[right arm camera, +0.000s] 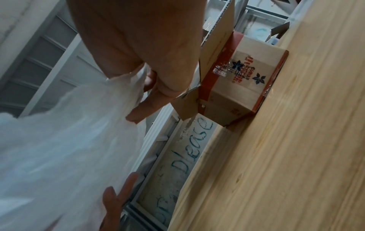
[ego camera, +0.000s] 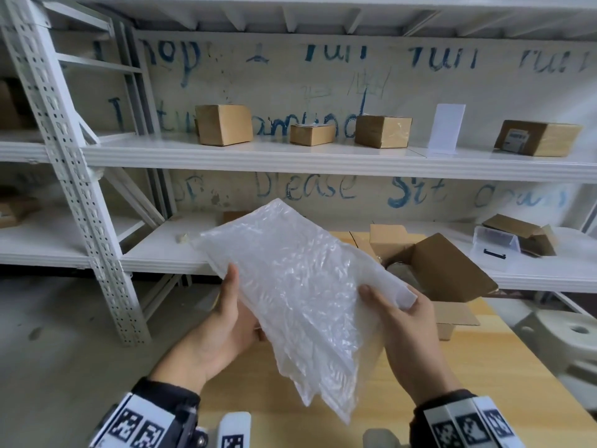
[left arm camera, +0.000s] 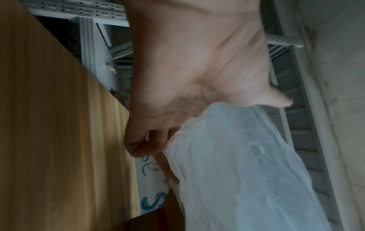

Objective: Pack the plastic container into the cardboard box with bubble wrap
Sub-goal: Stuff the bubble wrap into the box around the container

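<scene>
A crumpled sheet of bubble wrap (ego camera: pixel 290 286) hangs in the air above the wooden table (ego camera: pixel 484 367). My left hand (ego camera: pixel 239 305) grips its left edge, thumb on top and fingers behind. My right hand (ego camera: pixel 391 302) pinches its right corner. In the left wrist view the left hand (left arm camera: pixel 177 109) curls round the bubble wrap (left arm camera: pixel 237 171). In the right wrist view the right hand (right arm camera: pixel 150 78) holds the bubble wrap (right arm camera: pixel 69 140). Behind it the cardboard box (ego camera: pixel 445 270) stands on the table with flaps open; the box (right arm camera: pixel 237 87) has red-printed sides. A clear plastic container (ego camera: pixel 494 244) lies on the lower shelf.
Several closed cardboard boxes (ego camera: pixel 223 124) sit on the upper shelf (ego camera: pixel 290 160). Another opened box (ego camera: pixel 523 234) lies by the plastic container. A perforated metal rack post (ego camera: pixel 80 189) stands at left. A white stool (ego camera: pixel 568 334) is right of the table.
</scene>
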Motion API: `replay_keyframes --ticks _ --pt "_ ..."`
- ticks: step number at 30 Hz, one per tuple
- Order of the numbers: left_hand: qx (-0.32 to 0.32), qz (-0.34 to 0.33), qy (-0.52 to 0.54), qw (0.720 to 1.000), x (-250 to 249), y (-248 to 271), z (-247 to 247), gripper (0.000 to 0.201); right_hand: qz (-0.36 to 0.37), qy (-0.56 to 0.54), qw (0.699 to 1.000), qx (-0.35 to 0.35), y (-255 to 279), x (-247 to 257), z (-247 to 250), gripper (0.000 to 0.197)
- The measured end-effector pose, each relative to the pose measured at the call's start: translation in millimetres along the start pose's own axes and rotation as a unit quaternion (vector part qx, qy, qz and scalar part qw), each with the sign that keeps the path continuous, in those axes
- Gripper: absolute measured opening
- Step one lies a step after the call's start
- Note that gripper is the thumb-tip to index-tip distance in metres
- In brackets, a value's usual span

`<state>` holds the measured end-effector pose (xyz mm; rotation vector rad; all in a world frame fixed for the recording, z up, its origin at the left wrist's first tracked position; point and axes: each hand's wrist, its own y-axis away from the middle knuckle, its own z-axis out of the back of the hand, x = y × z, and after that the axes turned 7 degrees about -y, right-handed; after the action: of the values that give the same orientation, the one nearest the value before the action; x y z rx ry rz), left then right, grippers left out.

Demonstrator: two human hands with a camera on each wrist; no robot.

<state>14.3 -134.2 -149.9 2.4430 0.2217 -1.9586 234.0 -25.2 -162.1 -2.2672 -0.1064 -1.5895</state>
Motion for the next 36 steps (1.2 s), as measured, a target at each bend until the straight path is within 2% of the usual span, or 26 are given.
replay_keyframes --ticks 4,6,8,10,13,16,18,22,24,27,29,33,36 --pt "-0.024 0.012 0.047 0.999 0.9 -3.0 0.9 0.098 0.029 0.033 0.999 -0.022 0.6 -0.8 0.2 0.006" --pt "-0.027 0.028 0.051 0.998 0.5 -4.4 0.8 0.097 0.04 0.048 0.998 -0.029 0.1 -2.0 -0.8 0.005" --pt "-0.043 0.039 0.035 0.998 -0.1 -5.0 -2.3 0.085 0.041 0.055 0.997 -0.026 -0.3 -3.0 -1.9 0.006" --pt "-0.101 0.037 0.004 0.994 -0.3 -6.8 -4.9 0.064 0.034 0.055 0.998 -0.016 -0.1 -2.7 -2.5 0.007" --pt "-0.144 0.038 -0.01 0.989 2.2 -9.0 -5.0 0.052 0.037 0.058 0.998 0.006 1.2 -1.0 -1.6 0.014" --pt "-0.183 0.026 -0.008 0.983 3.2 -9.7 -0.9 0.045 0.029 0.047 0.998 0.003 1.8 -1.5 -0.3 0.035" --pt "-0.199 0.013 -0.02 0.98 2.2 -10.1 1.4 0.044 0.011 0.042 0.999 0.012 1.2 -1.5 -0.6 0.039" --pt "-0.23 -0.011 -0.024 0.973 -0.4 -11.3 4.0 0.039 0.0 0.08 0.996 0.044 -3.0 -2.7 1.8 0.034" --pt "-0.251 -0.018 -0.015 0.968 -0.8 -12.2 3.3 0.033 -0.026 0.112 0.99 0.085 -4.3 -1.8 3.5 0.031" --pt "-0.298 -0.015 0.001 0.955 1.8 -15.0 4.7 0.038 -0.07 0.127 0.979 0.145 -4.7 -0.2 4.9 0.026" --pt "-0.288 0.001 -0.007 0.958 2.4 -16.0 4.7 0.038 -0.071 0.134 0.976 0.158 -5.0 0.8 5.9 0.024" --pt "-0.252 0.013 -0.052 0.966 1.5 -13.1 1.8 0.024 -0.07 0.145 0.97 0.182 -3.5 4.8 6.4 0.018" --pt "-0.231 0.023 -0.083 0.969 2.0 -11.6 1.3 0.02 -0.102 0.136 0.968 0.187 -1.8 8.3 5.5 0.029"
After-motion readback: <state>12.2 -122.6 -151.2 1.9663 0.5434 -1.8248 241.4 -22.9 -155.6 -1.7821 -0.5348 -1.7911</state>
